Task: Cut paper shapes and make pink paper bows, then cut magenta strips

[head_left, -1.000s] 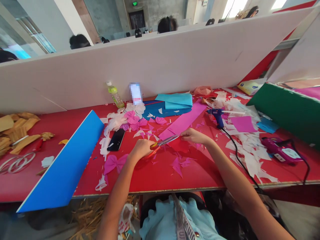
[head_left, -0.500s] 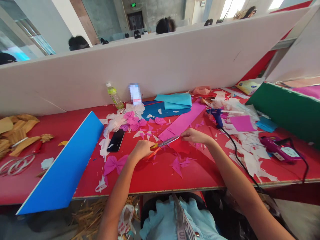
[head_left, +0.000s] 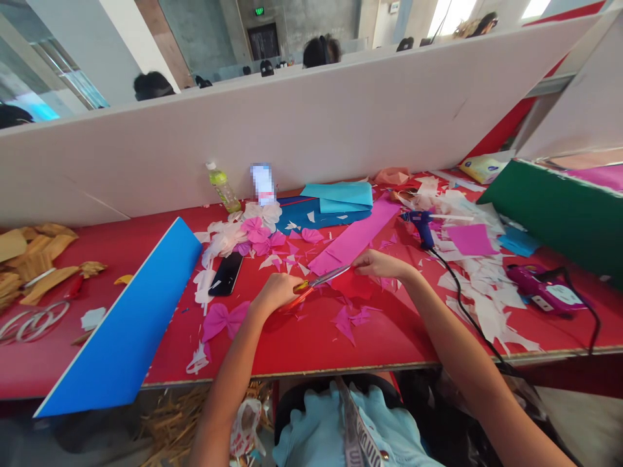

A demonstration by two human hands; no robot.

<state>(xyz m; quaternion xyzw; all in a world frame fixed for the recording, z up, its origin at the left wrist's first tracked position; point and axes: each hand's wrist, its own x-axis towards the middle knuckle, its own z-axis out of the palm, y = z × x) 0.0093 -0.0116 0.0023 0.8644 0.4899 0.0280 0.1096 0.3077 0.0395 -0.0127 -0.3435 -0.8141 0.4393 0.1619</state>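
My left hand (head_left: 281,290) is wrapped round the orange and yellow handles of a pair of scissors (head_left: 327,279). The blades point right, and their tips reach my right hand (head_left: 372,264). The fingers of that hand are pinched together; what sits between them I cannot make out. Below the blades a brighter red patch (head_left: 354,285) shows, hard to tell from the red tabletop. A long pink strip (head_left: 357,237) lies just beyond the scissors. Pink scraps (head_left: 353,319) are scattered nearer to me, and a pink bow-shaped piece (head_left: 224,319) lies left of my left forearm.
A blue board (head_left: 131,324) leans at left beside a dark phone (head_left: 226,274). Behind stand a bottle (head_left: 224,187) and a lit phone (head_left: 263,184), near folded turquoise paper (head_left: 341,194). At right lie a glue gun (head_left: 421,227) with its cord, white scraps (head_left: 487,298) and a purple device (head_left: 548,288).
Almost nothing differs. Both hands and the scissors keep their places, with only a very slight shift of the view.
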